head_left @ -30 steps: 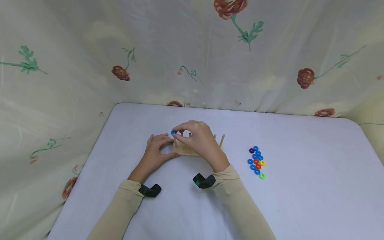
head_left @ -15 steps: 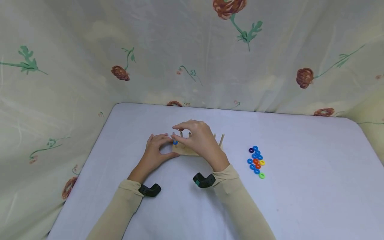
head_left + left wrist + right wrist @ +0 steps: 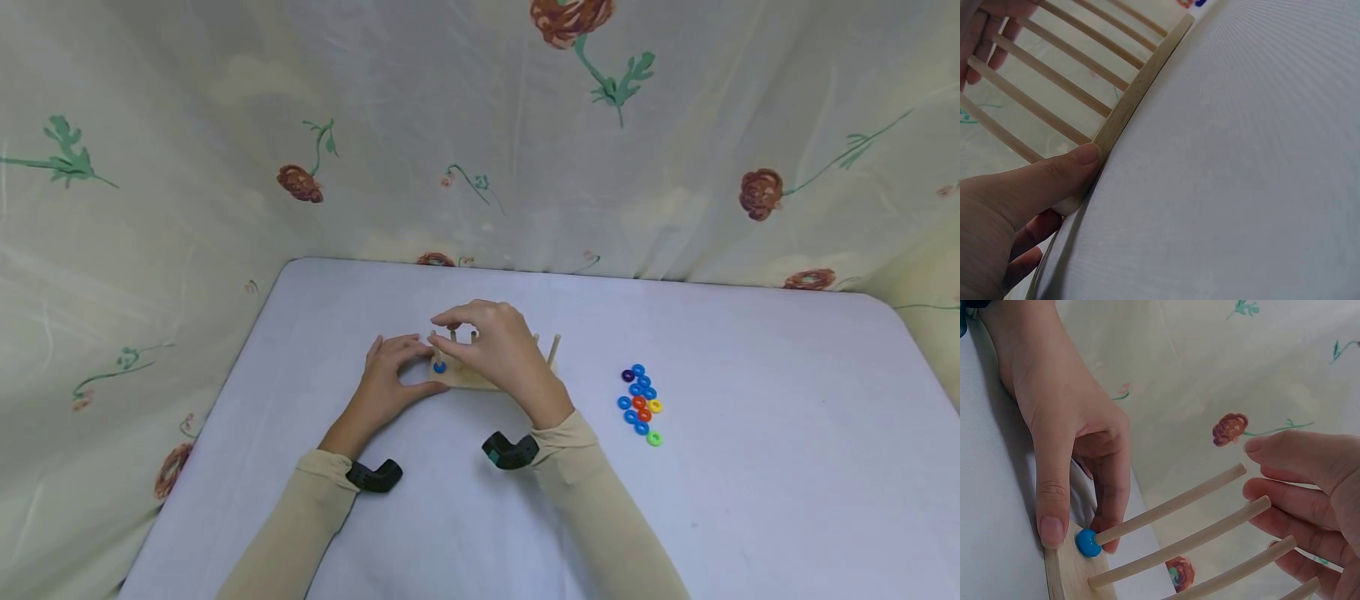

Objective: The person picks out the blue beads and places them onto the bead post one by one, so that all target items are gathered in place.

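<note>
A wooden peg stand (image 3: 468, 382) with a row of upright pegs sits on the table. My left hand (image 3: 390, 372) grips its left end, thumb on the front of the base (image 3: 1124, 112) and fingers round the far side. A blue ring (image 3: 1089, 543) lies at the foot of the leftmost peg, beside the left thumb; that thumb hides it in the left wrist view. My right hand (image 3: 504, 354) hovers by the peg tops, thumb and fingertips apart with nothing between them. In the head view it covers some of the middle pegs.
To the right of the stand lies a loose cluster of small rings: several blue rings (image 3: 632, 417), a purple ring (image 3: 628, 376), two orange-red rings (image 3: 639, 402), a yellow ring (image 3: 656, 407) and a green ring (image 3: 655, 438). A flowered curtain (image 3: 390, 167) hangs behind the white table (image 3: 765, 433).
My right hand has let go of the blue ring at the top of the leftmost peg. The ring has slid down to the base. Both hands have stayed in place.
</note>
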{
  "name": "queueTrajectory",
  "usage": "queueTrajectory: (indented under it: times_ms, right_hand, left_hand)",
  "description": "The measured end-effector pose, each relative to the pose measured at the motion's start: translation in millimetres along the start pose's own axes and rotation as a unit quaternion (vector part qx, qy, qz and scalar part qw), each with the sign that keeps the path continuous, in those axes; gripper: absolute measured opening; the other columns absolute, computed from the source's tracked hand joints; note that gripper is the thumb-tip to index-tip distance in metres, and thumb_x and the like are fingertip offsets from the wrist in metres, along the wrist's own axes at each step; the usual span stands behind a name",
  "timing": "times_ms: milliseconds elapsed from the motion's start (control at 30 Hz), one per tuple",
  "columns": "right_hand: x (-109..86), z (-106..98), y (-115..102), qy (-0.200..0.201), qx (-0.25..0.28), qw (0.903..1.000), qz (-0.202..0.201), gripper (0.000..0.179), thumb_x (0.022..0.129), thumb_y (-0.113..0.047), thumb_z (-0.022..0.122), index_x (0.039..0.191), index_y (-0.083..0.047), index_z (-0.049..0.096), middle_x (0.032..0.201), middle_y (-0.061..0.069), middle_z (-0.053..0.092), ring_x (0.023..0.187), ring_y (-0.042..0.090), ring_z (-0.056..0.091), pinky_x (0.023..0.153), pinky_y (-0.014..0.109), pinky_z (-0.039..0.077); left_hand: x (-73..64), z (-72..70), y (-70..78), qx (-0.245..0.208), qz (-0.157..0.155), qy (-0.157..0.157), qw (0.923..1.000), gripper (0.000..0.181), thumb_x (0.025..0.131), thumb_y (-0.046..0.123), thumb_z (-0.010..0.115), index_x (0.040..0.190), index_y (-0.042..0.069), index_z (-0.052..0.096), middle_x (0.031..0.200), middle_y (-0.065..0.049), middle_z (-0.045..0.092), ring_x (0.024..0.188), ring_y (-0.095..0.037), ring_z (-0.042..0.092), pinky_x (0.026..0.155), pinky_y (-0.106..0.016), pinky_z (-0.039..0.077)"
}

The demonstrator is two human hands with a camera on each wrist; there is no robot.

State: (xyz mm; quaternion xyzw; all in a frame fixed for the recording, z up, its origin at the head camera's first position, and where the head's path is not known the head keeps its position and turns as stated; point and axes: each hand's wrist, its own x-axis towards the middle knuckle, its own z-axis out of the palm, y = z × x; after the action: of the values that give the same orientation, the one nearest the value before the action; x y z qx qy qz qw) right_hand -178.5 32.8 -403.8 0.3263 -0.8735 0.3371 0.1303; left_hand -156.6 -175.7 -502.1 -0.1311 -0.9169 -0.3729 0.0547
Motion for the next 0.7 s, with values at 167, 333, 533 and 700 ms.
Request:
queueTrajectory:
  times_ms: [167, 333, 533, 700]
  right_hand:
    - [0.0, 0.3, 0.0, -0.002, 0.003, 1.0, 0.0, 0.019, 0.091, -0.026, 0.08, 0.106, -0.014, 0.082, 0.091, 0.0, 0.08, 0.085, 0.014, 0.073, 0.076, 0.034, 0.058]
    - [0.8, -1.9, -1.2, -0.007, 0.006, 1.0, 0.001, 0.019, 0.092, -0.025, 0.08, 0.107, -0.014, 0.082, 0.091, 0.0, 0.08, 0.084, 0.014, 0.072, 0.08, 0.037, 0.058]
    - [2.3, -5.5, -3.1, -0.007, 0.005, 1.0, 0.0, 0.019, 0.092, -0.025, 0.08, 0.107, -0.014, 0.082, 0.092, 0.0, 0.08, 0.085, 0.013, 0.073, 0.083, 0.038, 0.058]
    - [0.8, -7.5, -2.9, -0.012, 0.012, 0.9998, 0.006, 0.019, 0.092, -0.025, 0.08, 0.107, -0.013, 0.082, 0.094, 0.0, 0.08, 0.088, 0.015, 0.074, 0.082, 0.037, 0.058]
  left_hand:
    - [-0.2, -0.5, 0.4, -0.003, -0.002, -0.001, 1.0, 0.056, 0.075, 0.031, 0.094, 0.124, 0.012, 0.074, 0.139, -0.013, 0.067, 0.14, -0.033, 0.052, 0.129, -0.066, 0.009]
    - [1.0, -1.2, 1.4, 0.001, -0.001, -0.002, 1.0, 0.057, 0.075, 0.032, 0.093, 0.124, 0.012, 0.073, 0.14, -0.013, 0.067, 0.141, -0.033, 0.052, 0.129, -0.066, 0.008]
    - [2.0, -1.9, 2.6, 0.0, 0.001, 0.001, 1.0, 0.057, 0.075, 0.032, 0.093, 0.125, 0.012, 0.073, 0.14, -0.013, 0.066, 0.14, -0.033, 0.052, 0.129, -0.066, 0.008]
    - [0.3, -0.6, 2.1, -0.001, -0.003, -0.005, 1.0, 0.056, 0.076, 0.032, 0.093, 0.124, 0.012, 0.074, 0.14, -0.014, 0.066, 0.14, -0.035, 0.052, 0.129, -0.066, 0.008]
